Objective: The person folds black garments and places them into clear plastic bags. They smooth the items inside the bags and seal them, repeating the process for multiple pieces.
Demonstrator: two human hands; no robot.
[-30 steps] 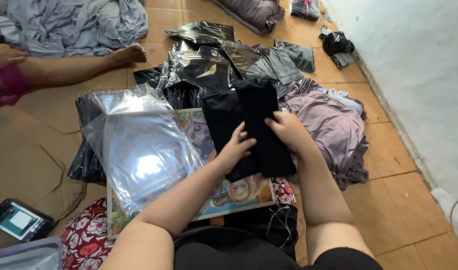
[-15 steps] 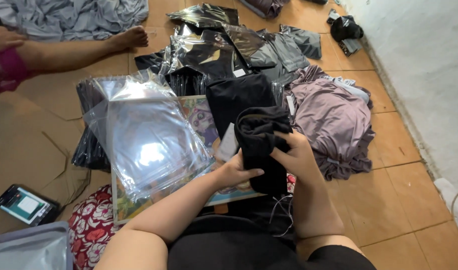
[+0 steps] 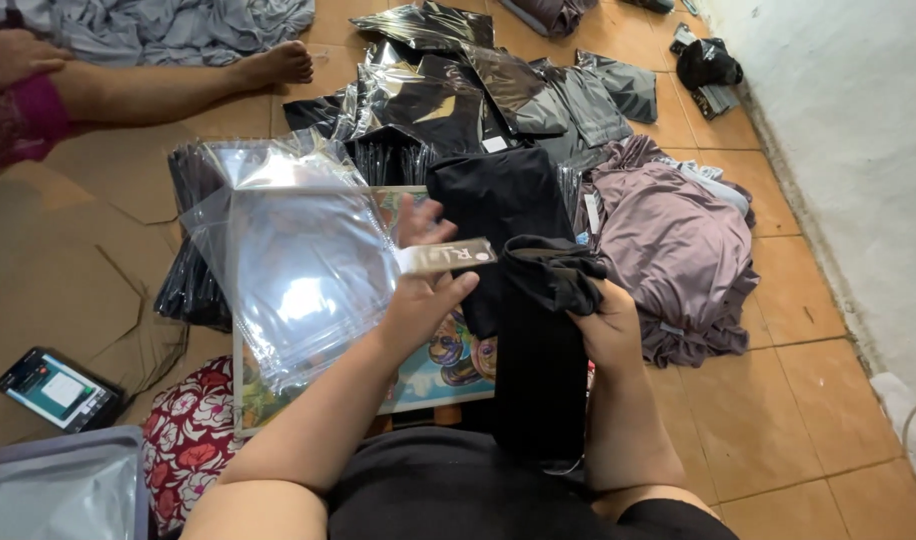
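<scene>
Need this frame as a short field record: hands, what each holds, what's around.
left hand: grips the flap edge of a clear plastic bag
right hand: holds a folded black garment, hanging down
under hands: colourful printed board
beyond: packed bags, mauve garments
left side: phone on cardboard; another person's leg

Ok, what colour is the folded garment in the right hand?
Black, plain with no pattern: the folded garment gripped by the right hand, seen in the head view.
</scene>
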